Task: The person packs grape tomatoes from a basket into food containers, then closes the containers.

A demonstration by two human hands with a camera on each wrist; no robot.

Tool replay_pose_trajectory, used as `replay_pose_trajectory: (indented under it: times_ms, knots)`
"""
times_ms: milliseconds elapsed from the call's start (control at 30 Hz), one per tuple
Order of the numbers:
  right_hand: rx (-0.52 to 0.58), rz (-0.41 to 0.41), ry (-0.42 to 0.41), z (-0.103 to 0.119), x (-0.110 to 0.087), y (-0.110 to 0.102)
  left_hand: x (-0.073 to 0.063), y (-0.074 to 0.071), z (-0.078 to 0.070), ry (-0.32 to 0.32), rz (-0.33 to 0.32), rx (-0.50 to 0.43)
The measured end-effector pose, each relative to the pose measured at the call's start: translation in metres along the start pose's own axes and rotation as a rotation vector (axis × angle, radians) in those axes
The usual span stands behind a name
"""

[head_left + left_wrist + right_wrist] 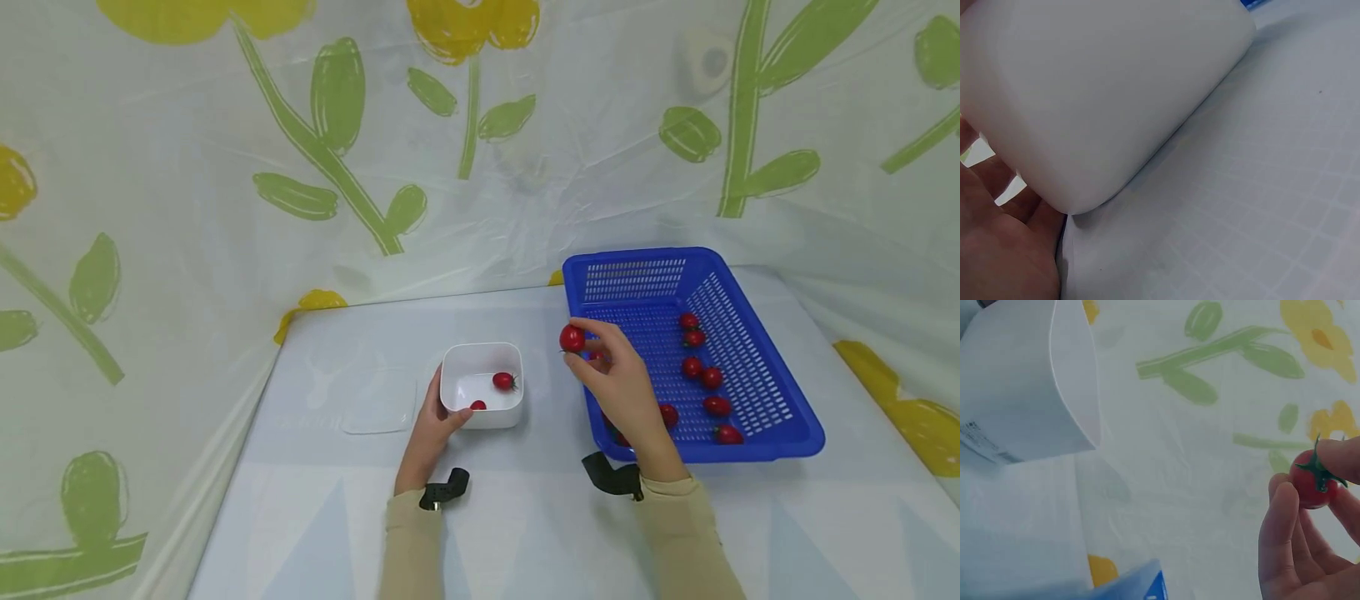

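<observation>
A cherry tomato [572,338] is pinched between the thumb and fingers of my right hand [618,387], held up near the left side of a blue basket [780,367]. The right wrist view shows green sepals on this tomato [1313,481]. My left hand [431,433] grips a small white square container [491,418] at its left side, the thumb over the near rim. Two red tomatoes, one of them this cherry tomato [503,381], lie inside it. In the left wrist view the container's wall [1104,94] covers part of the fingers.
Several more tomatoes [712,377] lie in the basket, mostly toward its right and near sides. A clear flat lid [378,410] rests left of the container on the white table [525,517]. A flower-printed curtain [562,167] hangs behind the table.
</observation>
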State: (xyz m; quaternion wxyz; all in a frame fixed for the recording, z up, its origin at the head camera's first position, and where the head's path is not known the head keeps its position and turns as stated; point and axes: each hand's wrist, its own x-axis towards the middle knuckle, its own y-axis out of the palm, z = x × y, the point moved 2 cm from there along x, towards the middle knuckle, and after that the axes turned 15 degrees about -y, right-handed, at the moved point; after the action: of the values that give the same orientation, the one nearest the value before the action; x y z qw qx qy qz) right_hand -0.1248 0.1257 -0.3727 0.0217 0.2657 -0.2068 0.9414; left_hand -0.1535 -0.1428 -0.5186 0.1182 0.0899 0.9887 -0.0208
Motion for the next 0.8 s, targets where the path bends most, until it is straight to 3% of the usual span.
replay_pose_trajectory:
  times_ms: [200, 500, 667, 800]
  knots:
    - [0.005, -0.012, 0.022, 0.005, -0.002, 0.015, -0.001, 0.000, 0.000, -0.001, -0.012, 0.021]
    - [-0.033, -0.006, -0.133, 0.012, -0.006, 0.050, -0.001, -0.002, -0.002, -0.018, -0.016, 0.012]
    - [-0.109, 0.002, -0.109, 0.007, -0.016, 0.062, -0.007, 0.003, -0.009, -0.038, 0.020, 0.003]
    - [-0.129, 0.030, -0.097, 0.003, -0.021, 0.072, -0.011, 0.004, -0.016, -0.017, 0.018, 0.001]
